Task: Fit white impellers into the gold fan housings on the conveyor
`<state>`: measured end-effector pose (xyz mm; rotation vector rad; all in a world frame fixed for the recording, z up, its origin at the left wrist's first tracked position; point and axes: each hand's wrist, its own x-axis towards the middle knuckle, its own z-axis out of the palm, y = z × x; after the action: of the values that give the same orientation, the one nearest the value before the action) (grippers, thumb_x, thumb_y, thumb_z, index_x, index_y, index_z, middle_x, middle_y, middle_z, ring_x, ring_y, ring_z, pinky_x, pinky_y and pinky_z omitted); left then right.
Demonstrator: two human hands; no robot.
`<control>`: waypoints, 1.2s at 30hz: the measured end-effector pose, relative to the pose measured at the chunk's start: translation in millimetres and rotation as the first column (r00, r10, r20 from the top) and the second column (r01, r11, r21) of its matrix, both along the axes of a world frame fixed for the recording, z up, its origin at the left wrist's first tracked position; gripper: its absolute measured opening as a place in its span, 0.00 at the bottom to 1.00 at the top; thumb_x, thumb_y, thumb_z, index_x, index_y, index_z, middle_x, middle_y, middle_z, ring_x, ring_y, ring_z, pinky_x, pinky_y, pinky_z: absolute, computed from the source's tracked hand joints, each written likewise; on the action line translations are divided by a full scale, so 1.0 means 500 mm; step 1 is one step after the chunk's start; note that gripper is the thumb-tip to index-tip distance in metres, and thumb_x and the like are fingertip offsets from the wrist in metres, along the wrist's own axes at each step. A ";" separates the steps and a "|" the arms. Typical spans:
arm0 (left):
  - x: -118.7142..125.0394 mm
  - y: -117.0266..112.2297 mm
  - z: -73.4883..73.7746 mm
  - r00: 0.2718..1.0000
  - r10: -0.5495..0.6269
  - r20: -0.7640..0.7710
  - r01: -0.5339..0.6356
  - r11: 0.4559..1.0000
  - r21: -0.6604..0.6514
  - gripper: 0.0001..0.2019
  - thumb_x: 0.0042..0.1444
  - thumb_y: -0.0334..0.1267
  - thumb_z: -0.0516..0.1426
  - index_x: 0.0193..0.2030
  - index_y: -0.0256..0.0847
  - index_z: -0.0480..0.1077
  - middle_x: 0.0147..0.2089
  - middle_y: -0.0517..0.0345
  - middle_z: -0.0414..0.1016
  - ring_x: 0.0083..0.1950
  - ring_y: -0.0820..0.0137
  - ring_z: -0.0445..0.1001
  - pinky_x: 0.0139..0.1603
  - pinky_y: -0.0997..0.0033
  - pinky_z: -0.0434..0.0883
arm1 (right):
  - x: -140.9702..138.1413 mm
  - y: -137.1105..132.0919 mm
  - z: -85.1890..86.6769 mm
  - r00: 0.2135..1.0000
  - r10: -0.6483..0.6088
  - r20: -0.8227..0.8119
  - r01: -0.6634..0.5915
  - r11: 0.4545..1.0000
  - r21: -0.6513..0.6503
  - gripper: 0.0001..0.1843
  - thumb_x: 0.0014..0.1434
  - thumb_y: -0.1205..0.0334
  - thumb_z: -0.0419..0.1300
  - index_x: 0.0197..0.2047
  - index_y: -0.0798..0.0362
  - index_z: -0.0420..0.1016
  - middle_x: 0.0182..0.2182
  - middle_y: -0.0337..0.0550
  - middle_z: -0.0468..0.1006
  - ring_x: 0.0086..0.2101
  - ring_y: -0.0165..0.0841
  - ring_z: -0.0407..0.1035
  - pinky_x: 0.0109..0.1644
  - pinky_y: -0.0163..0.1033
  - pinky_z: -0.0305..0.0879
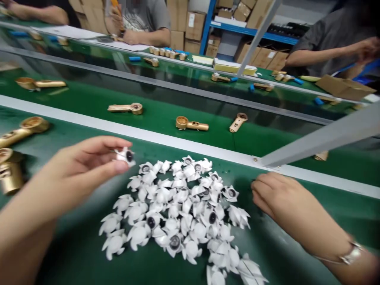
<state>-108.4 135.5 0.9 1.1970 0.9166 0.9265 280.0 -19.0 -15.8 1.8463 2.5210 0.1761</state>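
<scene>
Between thumb and fingers, my left hand (86, 168) pinches a small white fan blade (122, 156) with a dark round hub, held just above the green tabletop. In front of me lies a loose pile of similar white fan blades (184, 206); several show dark hubs facing up. To the right of the pile, my right hand (282, 202) is closed with its fingertips curled down close to the table. Whatever its fingers hold, if anything, is hidden. Gold-coloured housings (22, 130) with a round ring end lie left of my left hand.
Beyond a white rail (160, 139), a green belt (154, 138) carries several gold housings (192, 123). A grey slanted post (323, 136) rises at the right. Across the line, people work at another bench with gold parts, blue pieces and a cardboard box (346, 87).
</scene>
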 end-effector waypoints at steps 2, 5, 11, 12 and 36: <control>0.040 -0.035 0.006 0.994 -0.107 -0.020 0.107 0.994 -0.002 0.18 0.50 0.29 0.69 0.48 0.43 0.79 0.35 0.60 0.83 0.31 0.74 0.79 0.31 0.86 0.75 | -0.043 0.023 0.021 0.979 -0.015 -0.203 0.030 0.997 0.069 0.09 0.66 0.63 0.54 0.32 0.51 0.67 0.30 0.43 0.70 0.32 0.37 0.66 0.37 0.44 0.63; 0.079 -0.075 0.004 0.949 -0.277 0.150 0.294 0.950 -0.107 0.17 0.51 0.26 0.68 0.47 0.44 0.77 0.33 0.62 0.81 0.32 0.75 0.80 0.31 0.85 0.75 | -0.149 0.060 0.066 0.795 -0.013 -0.606 0.045 0.998 0.037 0.05 0.67 0.64 0.54 0.37 0.48 0.67 0.32 0.38 0.71 0.31 0.30 0.67 0.33 0.36 0.64; 0.096 -0.106 0.003 0.880 -0.307 0.362 0.400 0.890 -0.220 0.19 0.48 0.23 0.70 0.46 0.42 0.75 0.34 0.62 0.80 0.35 0.75 0.81 0.38 0.78 0.78 | -0.290 0.109 0.104 0.525 -0.022 -0.851 -0.150 0.982 -0.117 0.08 0.67 0.67 0.53 0.39 0.45 0.70 0.34 0.34 0.73 0.34 0.27 0.70 0.37 0.32 0.68; 0.095 -0.106 0.004 0.890 -0.293 0.349 0.383 0.895 -0.226 0.20 0.47 0.24 0.71 0.45 0.41 0.75 0.32 0.61 0.79 0.34 0.75 0.80 0.37 0.78 0.78 | -0.294 0.113 0.102 0.534 -0.008 -0.845 -0.153 0.982 -0.107 0.08 0.67 0.67 0.53 0.39 0.45 0.70 0.35 0.34 0.73 0.35 0.27 0.71 0.38 0.32 0.68; 0.008 -0.019 0.026 0.833 0.425 0.354 -0.375 0.905 -0.203 0.15 0.58 0.48 0.65 0.50 0.45 0.77 0.39 0.61 0.79 0.42 0.74 0.81 0.43 0.82 0.77 | -0.545 0.645 0.045 0.857 0.085 -0.508 -0.136 0.989 -0.063 0.22 0.65 0.55 0.62 0.59 0.55 0.70 0.53 0.50 0.75 0.49 0.41 0.73 0.53 0.53 0.71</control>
<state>-104.6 125.8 14.0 0.6768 0.8959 1.3698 7.7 303.7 6.9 1.9073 2.8952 -0.4934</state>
